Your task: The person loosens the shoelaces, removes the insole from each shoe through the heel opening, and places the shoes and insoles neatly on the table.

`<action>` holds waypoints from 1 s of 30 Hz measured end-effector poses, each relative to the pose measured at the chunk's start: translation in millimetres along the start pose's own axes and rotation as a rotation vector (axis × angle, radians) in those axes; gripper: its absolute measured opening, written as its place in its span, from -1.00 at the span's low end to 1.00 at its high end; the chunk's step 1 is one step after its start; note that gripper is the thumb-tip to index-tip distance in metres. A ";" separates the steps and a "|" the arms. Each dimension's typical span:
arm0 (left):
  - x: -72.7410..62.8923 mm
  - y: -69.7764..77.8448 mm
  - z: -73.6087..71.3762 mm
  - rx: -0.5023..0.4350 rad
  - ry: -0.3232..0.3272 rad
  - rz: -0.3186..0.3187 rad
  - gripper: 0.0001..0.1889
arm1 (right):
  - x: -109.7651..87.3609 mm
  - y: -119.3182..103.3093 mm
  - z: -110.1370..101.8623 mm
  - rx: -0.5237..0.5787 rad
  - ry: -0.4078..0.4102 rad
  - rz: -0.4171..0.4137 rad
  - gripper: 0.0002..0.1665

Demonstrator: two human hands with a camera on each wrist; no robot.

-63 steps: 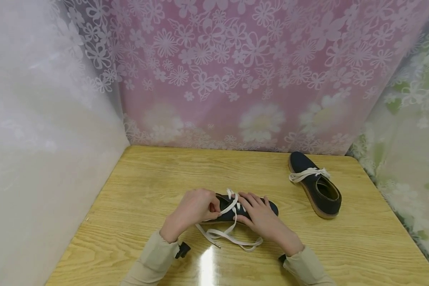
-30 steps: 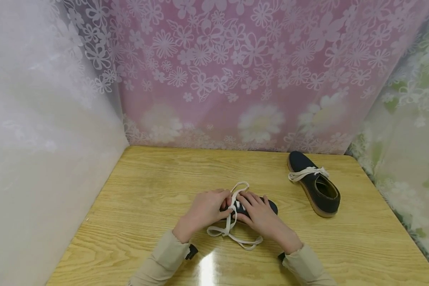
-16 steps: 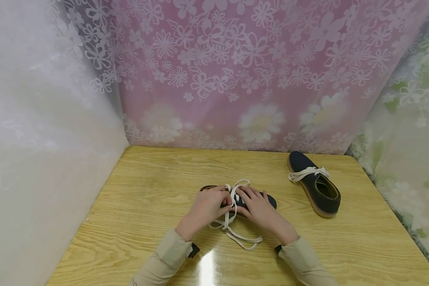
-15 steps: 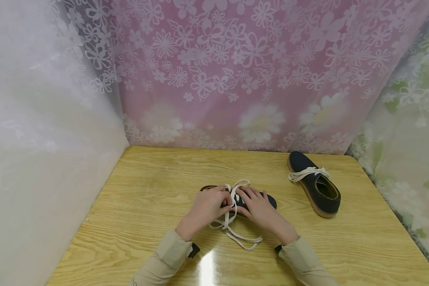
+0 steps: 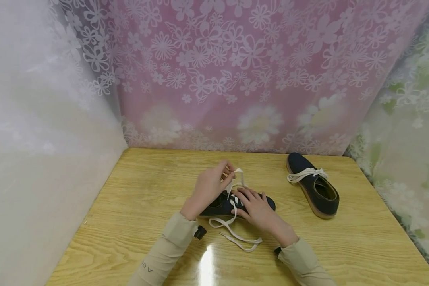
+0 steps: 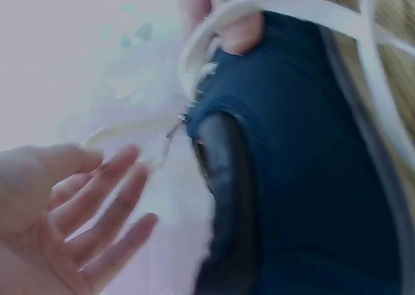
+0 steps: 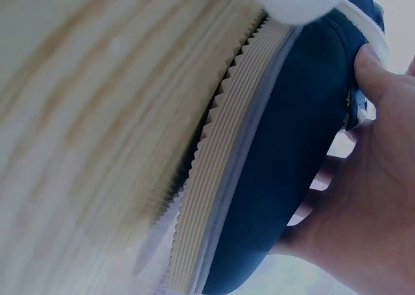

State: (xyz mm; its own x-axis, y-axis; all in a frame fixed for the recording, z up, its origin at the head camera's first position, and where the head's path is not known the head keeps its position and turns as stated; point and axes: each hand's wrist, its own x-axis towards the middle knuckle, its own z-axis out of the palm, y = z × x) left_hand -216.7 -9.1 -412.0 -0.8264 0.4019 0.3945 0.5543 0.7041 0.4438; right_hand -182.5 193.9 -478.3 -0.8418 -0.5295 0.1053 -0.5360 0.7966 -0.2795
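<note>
A navy lace-up shoe (image 5: 214, 210) lies in front of me, toe to the right. My left hand (image 5: 208, 188) pinches one end of its white shoelace (image 5: 239, 171) between thumb and index finger, raised above the tongue; the other fingers are spread in the left wrist view. My right hand (image 5: 260, 215) grips the front of the shoe, thumb on the near side and fingers over the top, also plain in the right wrist view. The other lace end (image 5: 248, 241) trails in loops on the table on the near side.
A second navy shoe (image 5: 309, 186) with a tied white bow stands at the back right of the wooden table (image 5: 157, 171). Pink floral cloth (image 5: 214, 79) hangs behind the table, with pale sheets on both sides.
My left hand has gone from low at the shoe's opening to up and away from me, drawing the lace end up. The crossed laces have come apart. My right hand keeps its hold.
</note>
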 end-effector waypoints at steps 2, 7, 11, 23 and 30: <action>-1.1 -3.4 3.2 0.023 -0.090 0.004 -0.85 | -0.3 -0.5 1.0 -0.004 -0.001 0.001 -0.24; -11.6 -11.2 7.5 0.056 -0.308 0.012 -0.62 | -1.6 -1.4 1.6 -0.018 0.008 -0.008 -0.24; -17.6 -18.3 7.9 0.018 -0.327 0.026 -0.59 | -1.8 -1.5 1.0 -0.021 0.021 -0.019 -0.24; -4.5 -18.5 7.9 -0.004 -0.295 0.013 -0.89 | -2.7 -1.7 1.5 -0.003 -0.002 0.001 -0.23; 4.2 -14.9 13.4 -0.051 -0.251 -0.027 -0.94 | -1.8 -1.4 2.2 -0.009 0.028 -0.007 -0.27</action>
State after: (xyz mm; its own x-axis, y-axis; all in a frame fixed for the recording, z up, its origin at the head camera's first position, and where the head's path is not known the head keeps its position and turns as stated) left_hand -229.8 -10.0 -427.8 -0.8362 0.5205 0.1729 0.5308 0.6885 0.4942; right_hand -180.1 193.2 -480.2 -0.8396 -0.5265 0.1338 -0.5421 0.7958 -0.2700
